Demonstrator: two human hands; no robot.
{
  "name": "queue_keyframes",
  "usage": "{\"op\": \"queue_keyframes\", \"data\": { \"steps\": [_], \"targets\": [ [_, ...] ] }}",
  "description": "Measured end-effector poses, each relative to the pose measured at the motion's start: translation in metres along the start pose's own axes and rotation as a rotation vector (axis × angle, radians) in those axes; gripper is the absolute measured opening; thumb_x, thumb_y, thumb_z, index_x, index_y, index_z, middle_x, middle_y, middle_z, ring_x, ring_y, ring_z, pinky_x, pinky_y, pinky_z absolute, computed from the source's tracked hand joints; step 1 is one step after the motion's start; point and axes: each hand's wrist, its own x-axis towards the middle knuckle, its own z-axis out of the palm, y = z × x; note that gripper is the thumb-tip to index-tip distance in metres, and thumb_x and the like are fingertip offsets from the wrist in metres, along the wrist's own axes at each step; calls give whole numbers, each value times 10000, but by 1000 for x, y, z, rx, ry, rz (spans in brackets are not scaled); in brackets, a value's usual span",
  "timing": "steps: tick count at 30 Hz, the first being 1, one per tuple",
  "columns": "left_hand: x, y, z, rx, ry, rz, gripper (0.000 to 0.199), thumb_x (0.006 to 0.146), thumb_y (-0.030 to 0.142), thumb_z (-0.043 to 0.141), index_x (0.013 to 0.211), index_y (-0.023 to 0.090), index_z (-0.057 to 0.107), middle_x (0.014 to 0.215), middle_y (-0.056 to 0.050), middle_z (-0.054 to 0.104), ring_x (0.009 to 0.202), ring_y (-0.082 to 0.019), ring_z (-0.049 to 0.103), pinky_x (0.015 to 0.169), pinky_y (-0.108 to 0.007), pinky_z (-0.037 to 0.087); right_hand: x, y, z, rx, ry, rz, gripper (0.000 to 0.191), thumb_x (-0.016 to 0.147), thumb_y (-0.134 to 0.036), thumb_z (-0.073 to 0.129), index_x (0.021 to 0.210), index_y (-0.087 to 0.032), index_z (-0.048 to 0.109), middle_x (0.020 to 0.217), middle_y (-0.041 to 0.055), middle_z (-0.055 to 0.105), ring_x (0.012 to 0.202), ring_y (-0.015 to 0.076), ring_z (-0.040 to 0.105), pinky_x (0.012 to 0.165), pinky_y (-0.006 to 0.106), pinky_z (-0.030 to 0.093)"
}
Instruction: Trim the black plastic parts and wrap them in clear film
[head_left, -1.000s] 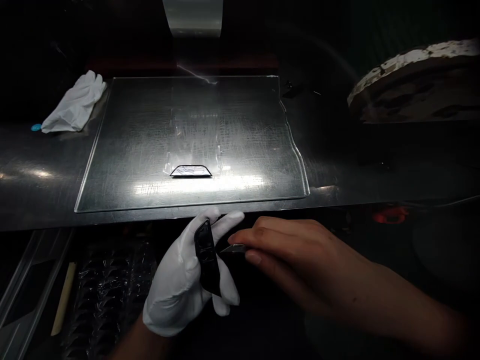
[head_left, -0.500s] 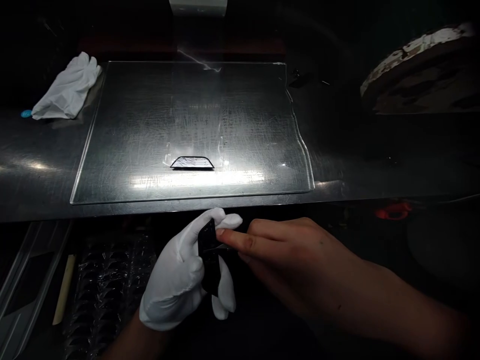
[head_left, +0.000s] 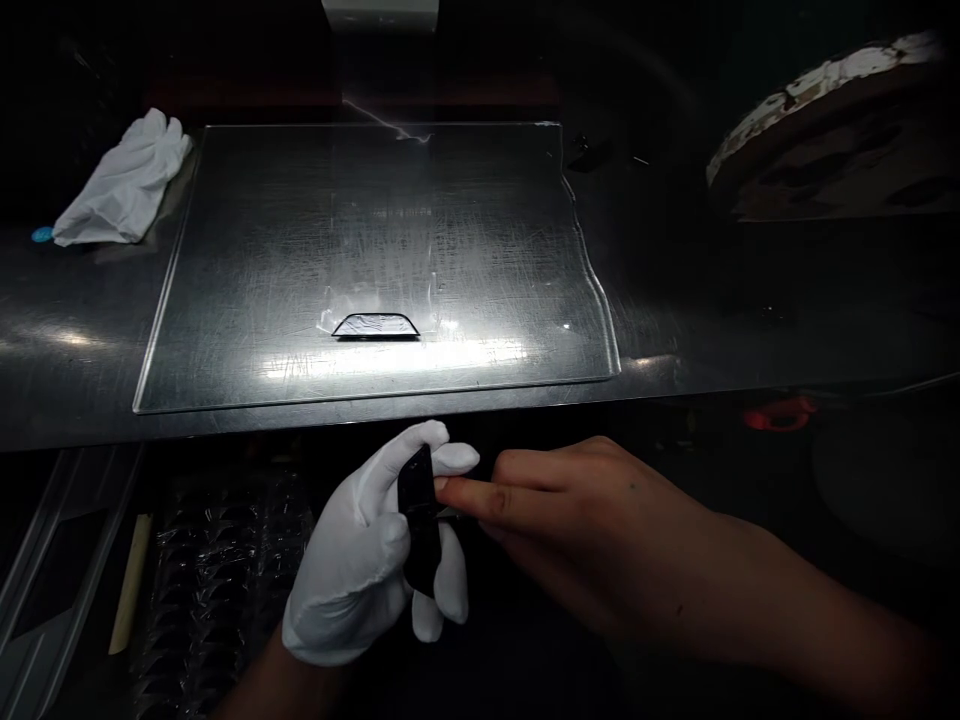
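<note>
My left hand [head_left: 349, 555] wears a white glove and is closed around a black trapezoid-shaped plate [head_left: 421, 530], which stands nearly upright below the table's front edge. Bare and coming from the right, my right hand [head_left: 574, 520] has its index fingertip at the plate's right edge. Its other fingers are curled, and a faint pale sliver shows beneath the index finger; what it grips there is too dark to make out. On the glass sheet [head_left: 262, 240] ahead lies a similar trapezoid piece [head_left: 375, 325] with a shiny face and black rim.
A spare white glove [head_left: 124, 180] lies at the table's left, beside a blue round tag [head_left: 43, 235]. Lower left are a clear tray [head_left: 206, 600] of dark pieces and a yellowish strip [head_left: 130, 585]. A red object [head_left: 780, 412] sits at right, below a pale curved-edged thing [head_left: 825, 140].
The view has shifted slightly, so the table items sit a little further left. The plate in my left hand has turned slightly, and my right fingertip stays at its edge.
</note>
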Motion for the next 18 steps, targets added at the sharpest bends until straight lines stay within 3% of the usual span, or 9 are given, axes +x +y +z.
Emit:
{"op": "queue_keyframes", "data": {
  "steps": [2, 4, 7, 12, 15, 18],
  "targets": [
    [1, 2, 2, -15, 7, -3, 514, 950, 453, 719, 1430, 323, 590, 760, -6, 747, 491, -92, 653, 427, -112, 518, -1, 0, 0, 9, -5, 5, 454, 1095, -210, 496, 1524, -356, 528, 918, -56, 658, 655, 78, 566, 605, 243, 414],
    [2, 2, 4, -32, 24, 3, 497, 925, 451, 750, 1390, 328, 625, 1024, -37, 774, 463, -54, 631, 412, -115, 520, -1, 0, 1, 14, -4, 9, 454, 1096, -214, 493, 1525, -359, 525, 922, -57, 660, 661, 78, 570, 614, 248, 415],
    [1, 1, 7, -23, 82, -13, 484, 902, 466, 768, 1356, 350, 652, 1362, -53, 679, 482, -42, 658, 394, -116, 519, -2, 0, 3, 14, -3, 3, 445, 1097, -222, 487, 1520, -350, 531, 931, -51, 663, 665, 80, 569, 613, 255, 410],
    [-2, -1, 8, 12, 187, 36, 433, 934, 428, 739, 1355, 363, 662, 1320, -13, 714, 525, -65, 704, 408, -98, 519, -3, -1, 8, 53, -16, -23, 424, 1093, -222, 472, 1496, -324, 558, 917, -44, 673, 678, 91, 588, 638, 266, 427],
    [-2, -1, 6, -17, 131, 42, 414, 974, 404, 691, 1383, 357, 646, 1305, -30, 735, 542, -63, 710, 426, -93, 523, -3, 1, 9, 146, 25, -26, 408, 1086, -215, 504, 1483, -289, 564, 958, -33, 694, 756, 90, 635, 678, 250, 458],
    [-1, 0, 5, -25, 79, 78, 438, 983, 425, 671, 1408, 331, 621, 1387, -97, 699, 540, -59, 693, 432, -107, 521, -4, 4, 5, 192, 153, -7, 374, 1081, -211, 539, 1449, -250, 588, 1003, -4, 701, 844, 108, 657, 738, 244, 495]
  ]
}}
